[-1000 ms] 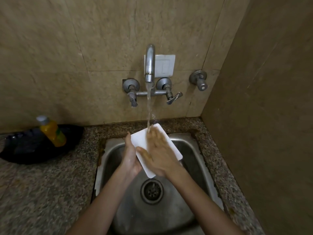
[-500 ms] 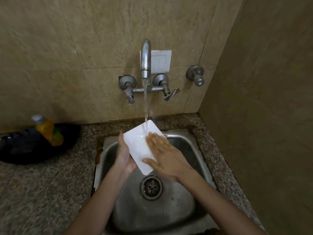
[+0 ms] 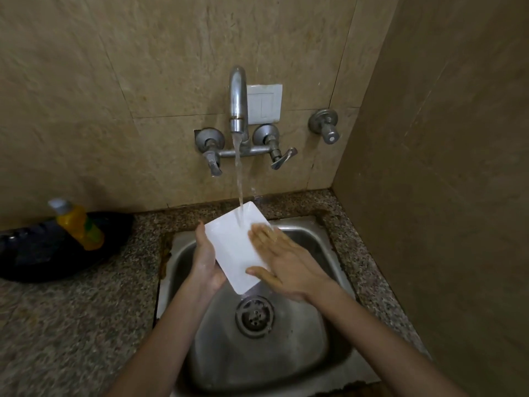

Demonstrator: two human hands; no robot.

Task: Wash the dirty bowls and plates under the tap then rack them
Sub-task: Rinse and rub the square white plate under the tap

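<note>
Plate (image 3: 234, 247) under tap (image 3: 238, 101), over sink (image 3: 315, 353); bottle (image 3: 80, 224) in tray (image 3: 34, 262) on counter (image 3: 71, 325), L of sink.

A yellow bottle (image 3: 78, 224) leans in a black dish (image 3: 34, 253) at the back left edge of the granite counter (image 3: 71, 325). A white switch plate (image 3: 264, 104) and a metal valve (image 3: 326, 127) sit on the wall.

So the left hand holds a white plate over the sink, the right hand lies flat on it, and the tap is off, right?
Not quite: the tap is running. The head view shows its stream landing on the white plate. The rest stands: the left hand holds it over the sink, the right hand flat on it.
</note>
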